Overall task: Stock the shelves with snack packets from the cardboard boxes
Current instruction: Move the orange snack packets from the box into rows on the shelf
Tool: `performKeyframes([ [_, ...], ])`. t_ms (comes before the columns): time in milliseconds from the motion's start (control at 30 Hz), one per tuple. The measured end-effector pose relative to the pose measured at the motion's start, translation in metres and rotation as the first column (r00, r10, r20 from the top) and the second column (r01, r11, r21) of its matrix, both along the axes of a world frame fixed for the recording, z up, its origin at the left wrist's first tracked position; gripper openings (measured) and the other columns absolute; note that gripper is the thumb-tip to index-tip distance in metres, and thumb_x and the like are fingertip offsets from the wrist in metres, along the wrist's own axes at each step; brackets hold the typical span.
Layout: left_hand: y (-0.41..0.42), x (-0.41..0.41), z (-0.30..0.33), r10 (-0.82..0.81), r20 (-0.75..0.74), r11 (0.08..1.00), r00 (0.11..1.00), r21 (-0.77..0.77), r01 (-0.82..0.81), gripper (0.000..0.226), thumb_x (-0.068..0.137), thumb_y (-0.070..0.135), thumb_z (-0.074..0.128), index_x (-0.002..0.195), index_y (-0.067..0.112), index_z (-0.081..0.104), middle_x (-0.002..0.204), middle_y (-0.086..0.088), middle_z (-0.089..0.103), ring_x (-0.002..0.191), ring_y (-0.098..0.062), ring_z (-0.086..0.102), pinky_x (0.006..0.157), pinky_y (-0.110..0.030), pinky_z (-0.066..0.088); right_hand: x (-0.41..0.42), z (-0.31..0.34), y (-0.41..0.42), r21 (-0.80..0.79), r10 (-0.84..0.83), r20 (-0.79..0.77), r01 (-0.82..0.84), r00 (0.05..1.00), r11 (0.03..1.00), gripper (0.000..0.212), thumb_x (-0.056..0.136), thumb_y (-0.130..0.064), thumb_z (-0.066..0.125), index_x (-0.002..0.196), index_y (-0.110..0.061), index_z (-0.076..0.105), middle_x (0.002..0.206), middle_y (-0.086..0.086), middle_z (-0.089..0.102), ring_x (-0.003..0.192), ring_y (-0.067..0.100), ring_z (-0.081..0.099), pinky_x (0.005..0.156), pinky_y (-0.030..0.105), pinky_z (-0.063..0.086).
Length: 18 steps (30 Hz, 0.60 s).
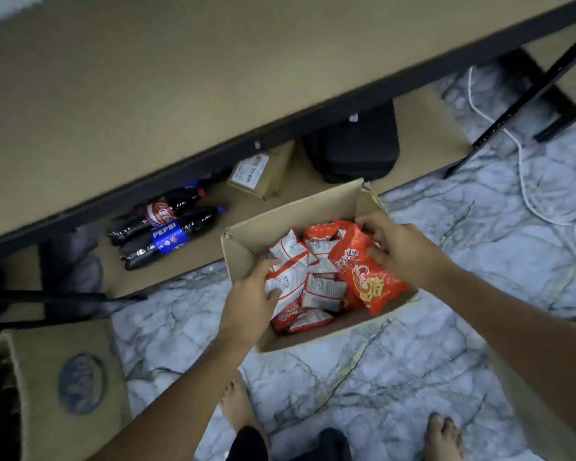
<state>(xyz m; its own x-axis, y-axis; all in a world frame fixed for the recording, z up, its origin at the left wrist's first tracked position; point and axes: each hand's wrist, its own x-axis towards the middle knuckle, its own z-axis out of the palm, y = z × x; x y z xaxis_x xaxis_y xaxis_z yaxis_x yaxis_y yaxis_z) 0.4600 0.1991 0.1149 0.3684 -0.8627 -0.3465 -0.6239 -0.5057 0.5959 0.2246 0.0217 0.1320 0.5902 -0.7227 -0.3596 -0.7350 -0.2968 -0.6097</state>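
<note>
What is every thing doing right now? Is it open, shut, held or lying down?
Cardboard box: open, on the floor, holding snack packets.
Big red packet: held by the right hand, partly out of the box.
White-backed packet: gripped by the left hand.
Cola bottles: capped, lying on the bottom shelf.
Small parcel: shut.
Black case: shut.
Upper shelf: bare where visible.

Both bare forearms reach forward and down, converging. The left hand [251, 294] curls its fingers and thumb round a white-backed packet [288, 281]. The right hand [396, 247] pinches the top of a red packet [363, 267], fingers bent. Two bare feet [236, 404] stand below.
</note>
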Motion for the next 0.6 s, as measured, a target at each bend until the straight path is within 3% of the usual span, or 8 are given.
performKeyframes([
  [100, -0.001, -0.016, 0.063, 0.127, -0.061, 0.988, 0.990, -0.078, -0.132, 0.042, 0.086, 0.013, 0.066, 0.118, 0.038, 0.057, 0.113, 0.012, 0.069, 0.098, -0.015, 0.067, 0.084, -0.038, 0.055, -0.011, 0.068, 0.000, -0.062, -0.055, 0.049, 0.058, 0.997, 0.996, 0.050, 0.094, -0.015, 0.064, 0.135, -0.037, 0.045, 0.082, -0.022, 0.056, 0.065, -0.011, 0.046, 0.057, 0.015, 0.034],
  [167, -0.001, -0.031, 0.105, 0.184, -0.083, 0.974, 0.979, -0.119, -0.193, 0.036, 0.086, 0.015, 0.066, 0.113, 0.038, 0.060, 0.104, 0.014, 0.071, 0.088, -0.015, 0.067, 0.080, -0.036, 0.055, -0.021, 0.115, 0.000, -0.071, -0.081, 0.100, 0.088, 0.992, 0.994, 0.050, 0.093, -0.016, 0.064, 0.134, -0.038, 0.046, 0.087, -0.014, 0.063, 0.060, -0.007, 0.050, 0.059, 0.021, 0.040],
  [267, -0.001, -0.056, 0.173, 0.206, -0.084, 0.956, 0.975, -0.194, -0.219, 0.033, 0.087, 0.013, 0.067, 0.109, 0.037, 0.062, 0.098, 0.018, 0.070, 0.081, -0.009, 0.064, 0.073, -0.023, 0.051, -0.035, 0.185, 0.003, -0.079, -0.058, 0.129, 0.068, 0.990, 0.995, 0.050, 0.093, -0.018, 0.065, 0.130, -0.042, 0.044, 0.089, 0.000, 0.068, 0.064, 0.011, 0.060, 0.068, 0.040, 0.055],
  [367, 0.002, -0.077, 0.232, 0.234, -0.041, 0.933, 0.971, -0.271, -0.236, 0.033, 0.086, 0.010, 0.067, 0.109, 0.032, 0.065, 0.096, 0.019, 0.068, 0.075, 0.001, 0.058, 0.072, -0.013, 0.045, -0.044, 0.250, 0.006, -0.103, -0.003, 0.183, 0.022, 0.983, 0.994, 0.049, 0.094, -0.017, 0.064, 0.133, -0.040, 0.045, 0.083, -0.006, 0.063, 0.070, 0.015, 0.064, 0.069, 0.040, 0.056],
  [467, 0.008, -0.095, 0.295, 0.264, 0.009, 0.898, 0.965, -0.367, -0.242, 0.034, 0.083, 0.007, 0.068, 0.110, 0.029, 0.066, 0.100, 0.015, 0.069, 0.084, -0.002, 0.062, 0.078, -0.013, 0.046, -0.058, 0.322, 0.002, -0.168, 0.034, 0.234, 0.006, 0.972, 0.986, 0.049, 0.093, -0.014, 0.065, 0.134, -0.034, 0.048, 0.084, -0.015, 0.062, 0.077, 0.016, 0.066, 0.075, 0.036, 0.055],
  [533, 0.009, -0.104, 0.336, 0.273, 0.048, 0.877, 0.961, -0.423, -0.228, 0.034, 0.084, 0.009, 0.067, 0.112, 0.027, 0.066, 0.107, 0.015, 0.069, 0.096, -0.004, 0.063, 0.085, -0.020, 0.048, -0.068, 0.363, -0.003, -0.221, 0.064, 0.284, 0.000, 0.957, 0.975, 0.052, 0.091, -0.014, 0.066, 0.134, -0.037, 0.048, 0.090, -0.009, 0.068, 0.079, 0.019, 0.066, 0.078, 0.038, 0.054],
  [600, 0.011, -0.112, 0.378, 0.305, 0.072, 0.851, 0.950, -0.469, -0.238, 0.032, 0.086, 0.010, 0.067, 0.113, 0.026, 0.066, 0.106, 0.015, 0.068, 0.094, -0.003, 0.061, 0.080, -0.016, 0.046, -0.078, 0.401, -0.006, -0.239, 0.097, 0.329, -0.016, 0.939, 0.971, 0.053, 0.092, -0.013, 0.065, 0.131, -0.043, 0.047, 0.098, -0.002, 0.071, 0.076, 0.016, 0.068, 0.076, 0.039, 0.057],
])
